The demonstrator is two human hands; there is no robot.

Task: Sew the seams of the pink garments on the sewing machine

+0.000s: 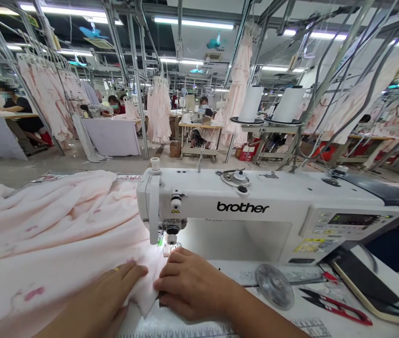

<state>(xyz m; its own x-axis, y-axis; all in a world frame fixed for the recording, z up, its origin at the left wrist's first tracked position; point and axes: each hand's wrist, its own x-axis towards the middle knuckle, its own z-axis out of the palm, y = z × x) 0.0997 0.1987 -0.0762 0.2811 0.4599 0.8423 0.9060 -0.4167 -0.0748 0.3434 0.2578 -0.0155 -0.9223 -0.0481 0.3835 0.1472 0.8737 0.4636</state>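
A large sheet of pale pink fabric (44,234) with darker pink marks lies over the table's left half and runs under the needle (169,241) of a white Brother sewing machine (256,211). My left hand (115,286) lies flat on the fabric with its fingers pointing at the needle; a ring shows on one finger. My right hand (188,281) presses the fabric's folded edge just in front of the presser foot, fingers curled onto it. The two hands nearly touch.
Red-handled thread snips (333,307), a round metal disc (274,286) and a dark tablet (364,281) lie on the table to the right. Two white thread cones (250,103) stand behind the machine. Other workers sit at far tables among hanging pink garments (159,110).
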